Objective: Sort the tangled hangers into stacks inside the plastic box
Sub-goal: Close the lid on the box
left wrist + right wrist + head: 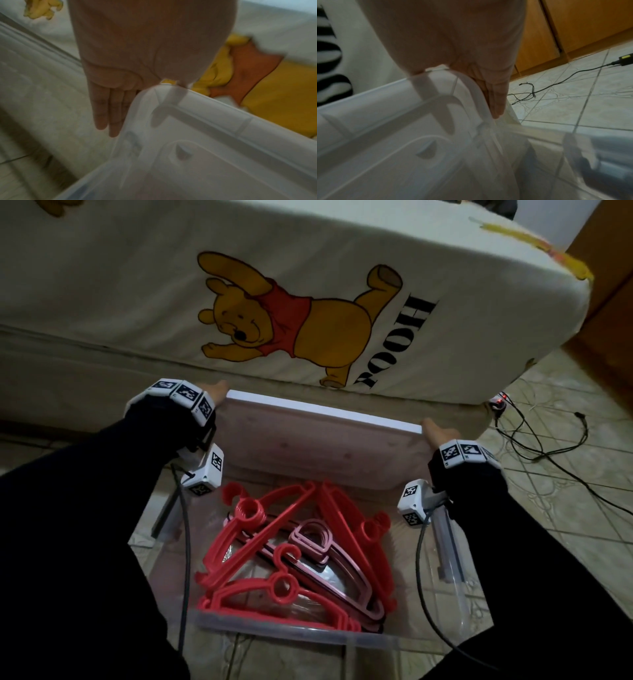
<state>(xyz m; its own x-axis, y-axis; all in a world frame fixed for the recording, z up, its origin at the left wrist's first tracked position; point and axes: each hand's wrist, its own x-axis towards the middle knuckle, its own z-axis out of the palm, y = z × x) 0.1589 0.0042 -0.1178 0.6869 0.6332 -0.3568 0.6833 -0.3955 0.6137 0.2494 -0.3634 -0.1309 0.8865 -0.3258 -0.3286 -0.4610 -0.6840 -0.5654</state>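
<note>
A clear plastic box [294, 633] stands on the tiled floor. Inside it lie several red hangers [274, 525] around a nest of pink hangers [311, 539]. The translucent lid [318, 446] is tilted up over the box's far side. My left hand [217, 392] pinches its far left corner, and my right hand [436, 433] pinches its far right corner. In the left wrist view the fingers [106, 108] lie straight behind the lid [205, 135], with the thumb showing through the plastic. The right wrist view shows the same hold: fingers [496, 97] behind the lid [385, 121].
A mattress in a white sheet with a yellow bear print [308, 302] stands right behind the box. Black cables [548, 440] trail over the tiles at right, near a wooden cabinet [573, 27]. A grey latch [448, 546] hangs on the box's right side.
</note>
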